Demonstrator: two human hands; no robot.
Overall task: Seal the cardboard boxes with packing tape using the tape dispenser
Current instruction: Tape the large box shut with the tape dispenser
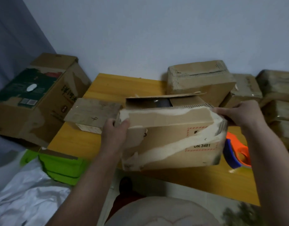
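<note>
Both hands are gripping the torn cardboard box (173, 137) over the yellow table (108, 88): left hand (115, 132) clamping its left end, right hand (243, 115) curling around its right top corner. Tape dispenser (236, 152) is lying just below the right hand. Sealed boxes (200, 79) are sitting beyond.

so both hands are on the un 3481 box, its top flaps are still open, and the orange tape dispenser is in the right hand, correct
Not quite. The head view shows the tape dispenser lying on the yellow table, behind the right forearm, not held. The right hand and left hand both grip the UN 3481 box, its flaps still open.
</note>
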